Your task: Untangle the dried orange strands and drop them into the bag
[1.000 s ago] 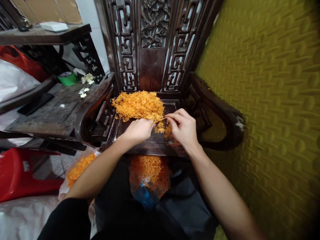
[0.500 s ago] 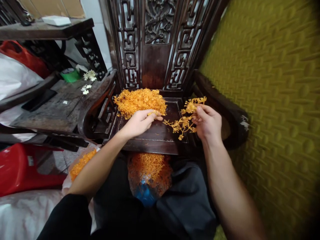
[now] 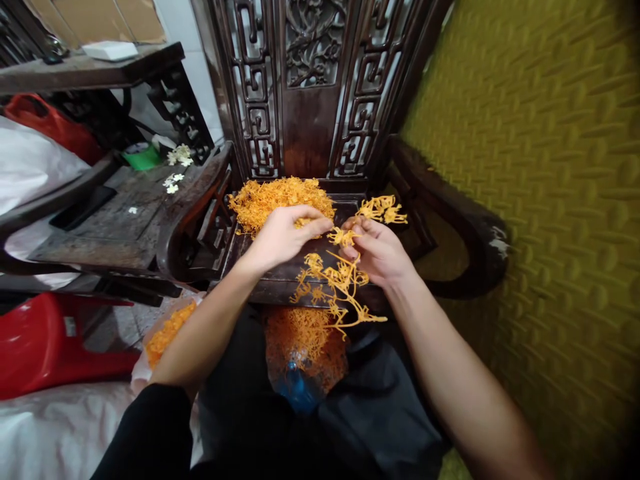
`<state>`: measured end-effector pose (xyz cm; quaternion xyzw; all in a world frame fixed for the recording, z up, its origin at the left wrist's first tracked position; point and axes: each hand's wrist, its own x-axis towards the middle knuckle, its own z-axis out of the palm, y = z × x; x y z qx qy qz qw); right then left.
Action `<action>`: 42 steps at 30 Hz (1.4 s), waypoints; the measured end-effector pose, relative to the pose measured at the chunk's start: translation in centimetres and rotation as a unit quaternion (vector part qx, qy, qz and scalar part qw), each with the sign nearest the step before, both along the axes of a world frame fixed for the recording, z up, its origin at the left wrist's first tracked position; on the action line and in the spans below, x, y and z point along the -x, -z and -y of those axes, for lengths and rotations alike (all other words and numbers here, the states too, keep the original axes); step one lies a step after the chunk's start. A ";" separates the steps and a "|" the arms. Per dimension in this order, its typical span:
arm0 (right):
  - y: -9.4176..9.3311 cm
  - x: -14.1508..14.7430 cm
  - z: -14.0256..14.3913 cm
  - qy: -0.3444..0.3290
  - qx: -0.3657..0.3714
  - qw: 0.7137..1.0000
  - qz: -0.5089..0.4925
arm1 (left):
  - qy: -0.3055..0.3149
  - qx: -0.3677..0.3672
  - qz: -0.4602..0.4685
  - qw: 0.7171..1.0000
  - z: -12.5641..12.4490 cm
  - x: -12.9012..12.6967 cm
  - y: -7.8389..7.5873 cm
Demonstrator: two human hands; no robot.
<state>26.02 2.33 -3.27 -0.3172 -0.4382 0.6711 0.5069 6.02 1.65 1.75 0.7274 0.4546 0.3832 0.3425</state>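
Orange strand heap [image 3: 280,197] on carved chair seat [image 3: 280,270]; left hand [image 3: 280,237] pinches its edge. Right hand [image 3: 380,253] grips branching clump [image 3: 340,280]. Plastic bag [image 3: 303,353] below; red stool [image 3: 45,340] left.

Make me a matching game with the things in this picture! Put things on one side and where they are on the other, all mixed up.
Things:
1. orange pile
2. loose orange strands
3. white flowers
4. red stool

Places:
A. low on the left, on the floor
B. on the dark side table
C. hanging from the right hand
D. at the back of the chair seat, under the left hand

Pairs: 1-D, 2-C, 3-B, 4-A
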 end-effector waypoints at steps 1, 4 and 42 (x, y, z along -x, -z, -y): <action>0.1 0.2 0.1 -0.004 -0.004 1.000 0.007 | 0.009 0.002 -0.036 0.999 0.0 -0.4 0.0; 0.6 0.7 0.2 0.015 -0.014 0.999 0.029 | 0.016 -0.005 -0.162 0.987 0.4 -1.7 0.4; 1.9 -1.0 -0.3 0.084 -0.076 0.981 0.159 | -0.016 0.285 0.273 0.919 -1.1 1.1 2.3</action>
